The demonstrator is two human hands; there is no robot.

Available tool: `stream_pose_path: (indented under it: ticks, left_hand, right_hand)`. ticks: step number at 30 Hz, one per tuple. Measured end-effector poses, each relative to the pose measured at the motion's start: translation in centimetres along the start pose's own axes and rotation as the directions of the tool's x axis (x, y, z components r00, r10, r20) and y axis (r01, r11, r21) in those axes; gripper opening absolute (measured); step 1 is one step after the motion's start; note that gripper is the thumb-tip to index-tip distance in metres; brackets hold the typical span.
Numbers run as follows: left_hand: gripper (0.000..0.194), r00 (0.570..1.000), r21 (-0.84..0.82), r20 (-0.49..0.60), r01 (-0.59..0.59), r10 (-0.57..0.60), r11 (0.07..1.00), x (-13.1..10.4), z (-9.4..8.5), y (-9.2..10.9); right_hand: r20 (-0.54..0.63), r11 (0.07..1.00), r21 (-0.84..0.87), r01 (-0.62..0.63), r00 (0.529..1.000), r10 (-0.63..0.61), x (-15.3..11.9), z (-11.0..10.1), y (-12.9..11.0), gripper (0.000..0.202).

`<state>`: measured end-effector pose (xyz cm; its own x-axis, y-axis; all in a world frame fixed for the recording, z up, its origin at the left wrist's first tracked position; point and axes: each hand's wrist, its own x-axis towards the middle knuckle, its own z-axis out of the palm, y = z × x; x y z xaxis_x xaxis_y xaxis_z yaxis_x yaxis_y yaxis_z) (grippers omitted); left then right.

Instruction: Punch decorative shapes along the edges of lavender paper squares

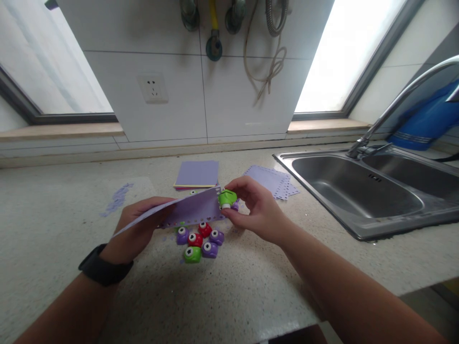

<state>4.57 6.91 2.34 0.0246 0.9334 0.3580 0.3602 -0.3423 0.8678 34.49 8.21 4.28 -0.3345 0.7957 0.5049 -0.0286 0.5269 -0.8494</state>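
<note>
My left hand [138, 229] is closed on a sheet of purple paper [193, 210], held tilted above the counter. Small shapes are punched along the sheet's lower edge. Between the thumb and fingers of my right hand [256, 208] is a green craft punch [227, 198], at the sheet's right edge. Below the paper stand several more craft punches, among them a red punch [195, 240], a purple punch [210, 249] and a green punch [192, 254]. The paper hides part of the group behind it.
A stack of coloured paper [197, 173] lies behind the sheet. Punched purple sheets [267, 179] are to its right, near the steel sink [358, 234] with its faucet [405, 93]. Purple paper bits [120, 198] lie on the left of the speckled counter [53, 200].
</note>
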Motion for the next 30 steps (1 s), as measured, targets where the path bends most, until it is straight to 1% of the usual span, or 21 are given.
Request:
stream_pose_path:
  ticks: [2,3,5,7,9,14,17,20,21,23,25,27,30]
  left_hand:
    - [0.015,0.999,0.051,-0.027,0.035,-0.033,0.998,0.0,0.0,0.24]
    - [0.015,0.997,0.045,-0.047,0.068,-0.066,0.997,-0.03,0.05,0.33]
    - [0.017,0.982,0.012,-0.112,0.156,-0.154,0.988,-0.1,0.21,0.4]
    - [0.019,0.956,-0.038,-0.157,0.243,-0.246,0.969,-0.17,0.37,0.31]
    - [0.019,0.94,-0.074,-0.174,0.284,-0.293,0.956,-0.2,0.46,0.12]
    - [0.022,0.944,-0.083,-0.199,0.25,-0.262,0.965,-0.17,0.31,-0.2]
    - [0.022,0.95,-0.04,-0.203,0.235,-0.238,0.971,-0.16,0.12,-0.07]
    - [0.021,0.952,-0.03,-0.231,0.198,-0.2,0.98,-0.13,-0.01,0.14]
    - [0.019,0.956,-0.026,-0.229,0.18,-0.181,0.983,-0.11,-0.04,0.21]
    - [0.015,0.971,-0.003,-0.194,0.144,-0.142,0.99,-0.05,-0.06,0.32]
    - [0.014,0.981,0.016,-0.154,0.12,-0.116,0.993,0.01,-0.07,0.35]
    - [0.015,0.984,0.015,-0.14,0.114,-0.111,0.993,0.04,-0.08,0.21]
    - [0.013,0.98,-0.01,-0.155,0.127,-0.127,0.992,-0.03,-0.11,-0.18]
  right_hand:
    - [0.019,0.999,-0.004,-0.054,0.998,0.054,0.05,0.01,-0.02,0.039]
    - [0.027,0.997,-0.009,-0.08,0.996,0.08,0.08,0.03,0.0,0.039]
    - [0.041,0.992,-0.016,-0.126,0.991,0.126,0.13,0.1,0.07,0.04]
    - [0.058,0.987,-0.025,-0.158,0.985,0.16,0.16,0.16,0.14,0.041]
    - [0.076,0.983,-0.038,-0.182,0.98,0.184,0.16,0.2,0.21,0.041]
    - [0.106,0.974,-0.058,-0.217,0.969,0.223,0.13,0.12,0.21,0.042]
    - [0.128,0.976,-0.086,-0.2,0.969,0.21,0.11,0.03,0.15,0.039]
    - [0.141,0.98,-0.097,-0.176,0.972,0.188,0.08,-0.01,0.13,0.038]
    - [0.14,0.981,-0.096,-0.17,0.973,0.182,0.07,-0.01,0.13,0.038]
    - [0.135,0.982,-0.092,-0.164,0.975,0.175,0.05,0.0,0.11,0.038]
    - [0.129,0.984,-0.084,-0.16,0.977,0.17,0.03,0.02,0.07,0.037]
    - [0.123,0.984,-0.075,-0.161,0.978,0.169,0.02,0.02,0.05,0.037]
    - [0.118,0.982,-0.042,-0.186,0.975,0.19,0.06,-0.01,0.13,0.038]
